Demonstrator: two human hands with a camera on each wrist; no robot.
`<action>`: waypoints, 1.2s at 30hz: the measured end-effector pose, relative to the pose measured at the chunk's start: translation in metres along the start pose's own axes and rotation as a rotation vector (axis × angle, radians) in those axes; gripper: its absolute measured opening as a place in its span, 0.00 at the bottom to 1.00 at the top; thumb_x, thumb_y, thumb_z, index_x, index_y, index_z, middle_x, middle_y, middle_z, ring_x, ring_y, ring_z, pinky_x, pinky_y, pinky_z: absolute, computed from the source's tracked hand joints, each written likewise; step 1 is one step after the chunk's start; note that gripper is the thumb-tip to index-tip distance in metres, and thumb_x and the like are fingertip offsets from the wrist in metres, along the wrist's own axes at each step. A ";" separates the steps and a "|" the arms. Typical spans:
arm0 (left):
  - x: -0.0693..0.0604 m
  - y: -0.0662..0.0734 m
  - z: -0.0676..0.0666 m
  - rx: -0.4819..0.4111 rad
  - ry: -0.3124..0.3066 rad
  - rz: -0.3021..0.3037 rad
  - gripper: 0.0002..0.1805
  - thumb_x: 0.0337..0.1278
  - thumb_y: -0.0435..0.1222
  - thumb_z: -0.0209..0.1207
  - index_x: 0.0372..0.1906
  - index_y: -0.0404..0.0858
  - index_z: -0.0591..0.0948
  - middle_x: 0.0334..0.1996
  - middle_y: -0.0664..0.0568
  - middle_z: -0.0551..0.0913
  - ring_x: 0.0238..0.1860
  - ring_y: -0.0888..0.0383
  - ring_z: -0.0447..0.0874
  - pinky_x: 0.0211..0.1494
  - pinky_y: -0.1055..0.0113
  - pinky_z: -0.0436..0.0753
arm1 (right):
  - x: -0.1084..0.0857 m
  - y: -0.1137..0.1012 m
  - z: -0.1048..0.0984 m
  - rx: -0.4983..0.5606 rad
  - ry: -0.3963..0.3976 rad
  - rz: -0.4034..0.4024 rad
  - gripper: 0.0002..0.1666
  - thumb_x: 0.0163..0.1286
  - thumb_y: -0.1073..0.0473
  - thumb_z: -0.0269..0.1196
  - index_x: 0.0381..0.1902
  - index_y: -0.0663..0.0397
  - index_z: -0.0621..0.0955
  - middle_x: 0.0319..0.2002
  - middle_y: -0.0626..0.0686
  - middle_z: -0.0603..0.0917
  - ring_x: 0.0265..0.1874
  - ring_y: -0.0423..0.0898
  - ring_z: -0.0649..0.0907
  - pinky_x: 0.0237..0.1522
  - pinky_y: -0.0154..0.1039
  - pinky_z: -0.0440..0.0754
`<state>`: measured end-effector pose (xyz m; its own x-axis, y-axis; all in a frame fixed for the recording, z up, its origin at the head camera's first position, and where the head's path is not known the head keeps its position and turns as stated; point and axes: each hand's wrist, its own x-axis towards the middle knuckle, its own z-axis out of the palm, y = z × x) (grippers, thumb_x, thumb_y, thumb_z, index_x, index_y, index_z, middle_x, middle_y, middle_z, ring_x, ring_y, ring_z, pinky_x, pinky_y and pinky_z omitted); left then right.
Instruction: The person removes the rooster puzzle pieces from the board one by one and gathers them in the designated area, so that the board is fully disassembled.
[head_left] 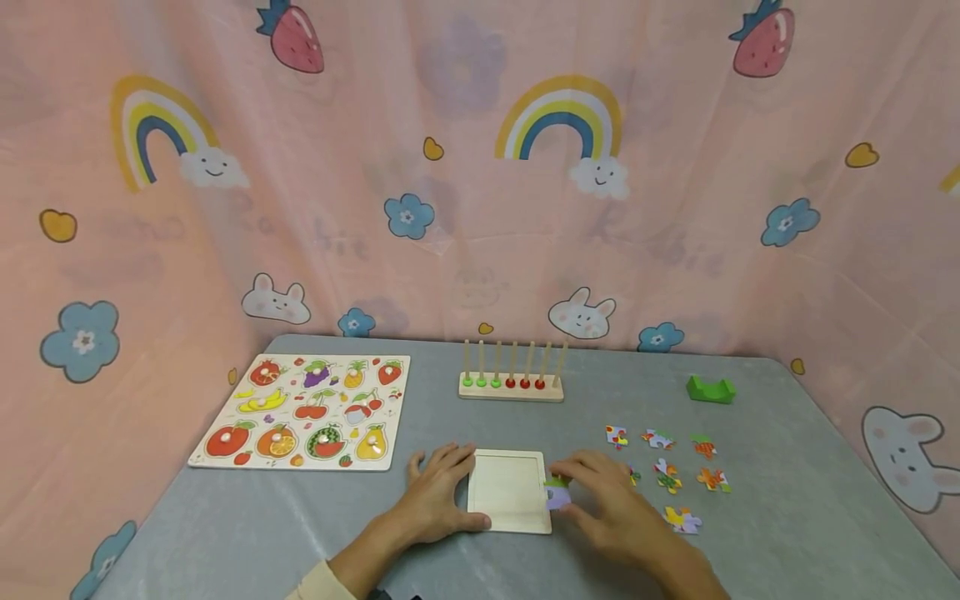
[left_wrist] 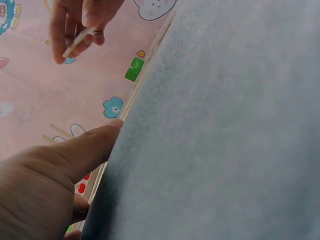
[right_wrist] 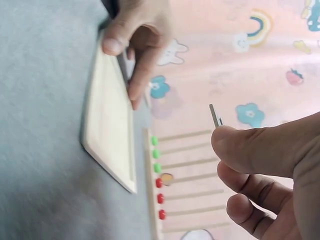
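Note:
A square wooden puzzle tray (head_left: 508,492) with a raised rim and a bare inside lies on the grey table. My left hand (head_left: 438,500) grips its left side, thumb at the near corner and fingers at the far one. Above the tray's right edge, my right hand (head_left: 603,508) pinches a purple and green jigsaw piece (head_left: 557,493) between thumb and fingers. The right wrist view shows that piece edge-on as a thin strip (right_wrist: 215,116), raised clear of the tray. Several loose jigsaw pieces (head_left: 682,520) lie right of the right hand, one partly hidden by it.
At the left lies a fruit peg puzzle board (head_left: 300,412). Behind the tray stands a wooden peg rack (head_left: 512,387) with green and red beads. A green block (head_left: 711,389) with a curved notch sits far right. A pink patterned curtain (head_left: 480,167) surrounds the table.

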<state>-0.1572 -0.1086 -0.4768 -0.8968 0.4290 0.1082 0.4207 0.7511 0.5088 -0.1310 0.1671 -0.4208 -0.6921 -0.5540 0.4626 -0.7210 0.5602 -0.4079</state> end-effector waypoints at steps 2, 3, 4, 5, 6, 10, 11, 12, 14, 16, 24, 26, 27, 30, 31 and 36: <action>0.000 0.000 0.000 -0.002 -0.001 0.000 0.48 0.39 0.55 0.73 0.66 0.35 0.72 0.68 0.49 0.67 0.69 0.46 0.57 0.62 0.35 0.44 | -0.002 -0.001 -0.006 -0.009 0.030 -0.025 0.27 0.50 0.67 0.74 0.51 0.53 0.81 0.46 0.39 0.78 0.47 0.41 0.75 0.47 0.46 0.65; 0.000 0.000 0.000 -0.002 -0.001 0.000 0.48 0.39 0.55 0.73 0.66 0.35 0.72 0.68 0.49 0.67 0.69 0.46 0.57 0.62 0.35 0.44 | -0.003 0.000 -0.008 -0.006 0.045 -0.037 0.28 0.50 0.67 0.74 0.51 0.53 0.81 0.46 0.39 0.78 0.48 0.40 0.75 0.47 0.45 0.64; 0.000 0.000 0.000 -0.002 -0.002 0.000 0.48 0.39 0.55 0.73 0.66 0.35 0.72 0.68 0.49 0.67 0.69 0.46 0.57 0.62 0.35 0.44 | -0.004 -0.001 -0.011 -0.005 0.056 -0.049 0.28 0.50 0.66 0.74 0.51 0.52 0.81 0.46 0.39 0.78 0.48 0.40 0.76 0.47 0.44 0.63; 0.000 0.000 0.000 -0.001 -0.003 0.000 0.48 0.38 0.55 0.73 0.66 0.35 0.72 0.68 0.49 0.67 0.69 0.46 0.57 0.62 0.35 0.44 | -0.005 0.000 -0.014 -0.005 0.064 -0.062 0.28 0.51 0.65 0.74 0.52 0.52 0.81 0.47 0.39 0.77 0.48 0.40 0.76 0.48 0.43 0.63; -0.001 0.001 0.000 0.000 -0.003 -0.001 0.48 0.38 0.55 0.73 0.66 0.35 0.72 0.68 0.49 0.67 0.69 0.46 0.57 0.62 0.35 0.44 | -0.005 0.000 -0.016 -0.006 0.071 -0.075 0.28 0.52 0.65 0.74 0.52 0.52 0.81 0.47 0.39 0.77 0.47 0.40 0.76 0.48 0.42 0.63; 0.000 0.001 0.000 0.003 -0.006 -0.003 0.48 0.39 0.55 0.73 0.66 0.35 0.72 0.68 0.49 0.67 0.69 0.46 0.57 0.62 0.35 0.44 | -0.009 0.001 -0.026 0.003 0.091 -0.094 0.29 0.52 0.65 0.73 0.54 0.52 0.80 0.48 0.40 0.78 0.48 0.42 0.75 0.50 0.38 0.61; 0.000 0.001 0.000 0.003 -0.006 -0.003 0.48 0.39 0.55 0.73 0.66 0.35 0.72 0.68 0.49 0.67 0.69 0.46 0.57 0.62 0.35 0.44 | -0.010 0.001 -0.029 0.007 0.095 -0.093 0.30 0.51 0.66 0.73 0.54 0.52 0.80 0.48 0.41 0.78 0.48 0.42 0.75 0.51 0.38 0.61; 0.000 0.001 0.000 0.003 -0.007 -0.003 0.48 0.39 0.55 0.73 0.66 0.35 0.72 0.68 0.49 0.67 0.69 0.46 0.57 0.62 0.35 0.44 | -0.012 0.002 -0.031 0.005 0.100 -0.088 0.30 0.51 0.66 0.73 0.54 0.51 0.80 0.49 0.41 0.78 0.49 0.43 0.75 0.52 0.37 0.59; 0.000 0.001 0.001 0.002 -0.009 -0.003 0.48 0.39 0.55 0.73 0.66 0.35 0.72 0.68 0.49 0.67 0.69 0.46 0.57 0.62 0.35 0.44 | -0.014 0.004 -0.036 -0.010 0.110 -0.079 0.31 0.50 0.66 0.74 0.54 0.50 0.80 0.49 0.42 0.78 0.50 0.43 0.74 0.53 0.39 0.58; 0.000 0.001 0.001 0.003 -0.009 -0.004 0.48 0.39 0.55 0.73 0.66 0.35 0.72 0.68 0.49 0.67 0.69 0.46 0.57 0.62 0.35 0.44 | -0.017 0.006 -0.040 -0.018 0.114 -0.070 0.32 0.49 0.67 0.74 0.55 0.49 0.80 0.50 0.43 0.77 0.50 0.43 0.74 0.52 0.41 0.57; 0.000 0.002 0.000 0.008 -0.008 -0.009 0.48 0.39 0.55 0.73 0.66 0.35 0.72 0.68 0.49 0.67 0.69 0.46 0.57 0.62 0.35 0.44 | -0.029 0.015 -0.053 -0.022 0.118 -0.060 0.37 0.45 0.72 0.74 0.56 0.50 0.80 0.51 0.44 0.77 0.48 0.41 0.73 0.48 0.33 0.62; 0.000 0.002 0.000 0.008 -0.010 -0.010 0.48 0.39 0.56 0.73 0.66 0.35 0.72 0.68 0.49 0.67 0.69 0.47 0.57 0.62 0.35 0.44 | -0.033 0.019 -0.056 -0.015 0.117 -0.066 0.38 0.45 0.72 0.74 0.57 0.51 0.79 0.51 0.45 0.77 0.48 0.41 0.73 0.48 0.30 0.64; 0.001 0.002 0.000 0.009 -0.012 -0.009 0.48 0.39 0.56 0.73 0.66 0.35 0.72 0.68 0.49 0.67 0.69 0.47 0.57 0.62 0.35 0.44 | -0.035 0.021 -0.058 -0.016 0.122 -0.069 0.38 0.45 0.73 0.74 0.57 0.51 0.79 0.51 0.46 0.77 0.48 0.41 0.73 0.48 0.29 0.65; 0.001 0.001 0.000 0.014 -0.014 -0.009 0.48 0.39 0.56 0.73 0.66 0.35 0.72 0.68 0.49 0.67 0.69 0.47 0.56 0.62 0.35 0.44 | -0.043 0.027 -0.063 -0.014 0.128 -0.052 0.38 0.45 0.73 0.74 0.58 0.52 0.79 0.50 0.46 0.77 0.47 0.39 0.73 0.47 0.28 0.64; 0.001 0.001 0.001 0.015 -0.014 -0.009 0.48 0.39 0.56 0.73 0.66 0.36 0.72 0.68 0.50 0.67 0.69 0.47 0.56 0.62 0.35 0.44 | -0.046 0.029 -0.064 -0.015 0.130 -0.045 0.39 0.44 0.74 0.74 0.58 0.52 0.79 0.50 0.46 0.76 0.48 0.39 0.72 0.48 0.28 0.63; 0.001 0.001 0.001 0.021 -0.011 -0.011 0.49 0.39 0.56 0.73 0.66 0.36 0.72 0.68 0.50 0.67 0.69 0.47 0.57 0.62 0.35 0.44 | -0.056 0.039 -0.068 -0.011 0.139 -0.036 0.42 0.41 0.76 0.74 0.58 0.55 0.78 0.49 0.48 0.77 0.49 0.39 0.72 0.50 0.24 0.63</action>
<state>-0.1574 -0.1075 -0.4773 -0.9001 0.4255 0.0934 0.4134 0.7665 0.4915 -0.1184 0.2623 -0.4088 -0.6538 -0.4839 0.5817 -0.7446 0.5481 -0.3809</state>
